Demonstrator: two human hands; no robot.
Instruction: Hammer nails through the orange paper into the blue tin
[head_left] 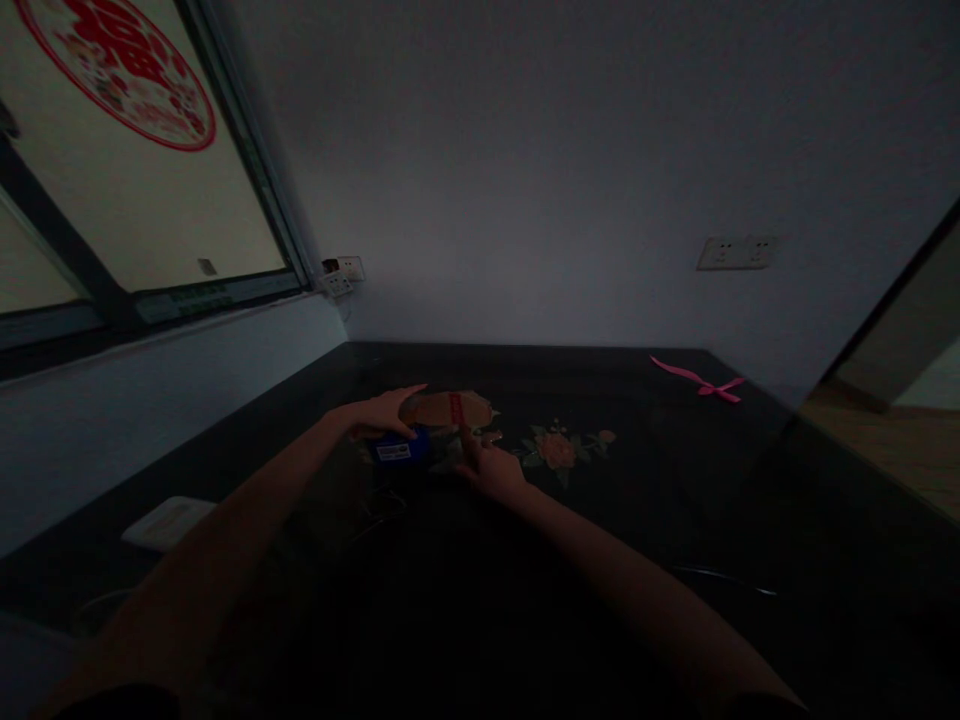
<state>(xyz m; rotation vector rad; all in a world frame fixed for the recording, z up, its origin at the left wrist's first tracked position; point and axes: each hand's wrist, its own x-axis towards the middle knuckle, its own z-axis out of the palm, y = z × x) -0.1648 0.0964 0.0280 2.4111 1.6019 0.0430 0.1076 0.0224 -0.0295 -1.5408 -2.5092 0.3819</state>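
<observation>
A flat tan parcel (439, 409) with a red ribbon band (455, 407) across it lies on the dark table (675, 520). My left hand (382, 412) rests on the parcel's near-left end, fingers stretched out over it. A small blue box with a white label (400, 450) sits just under that hand. My right hand (491, 468) is to the right of the box, index finger pointing up at the red ribbon, the other fingers curled in. The room is very dim.
A loose pink ribbon (701, 381) lies at the table's far right. A flower pattern (559, 448) shows on the tabletop. A white flat object (166, 522) sits at the near left. Wall sockets (736, 252) and a window (135, 200) lie behind.
</observation>
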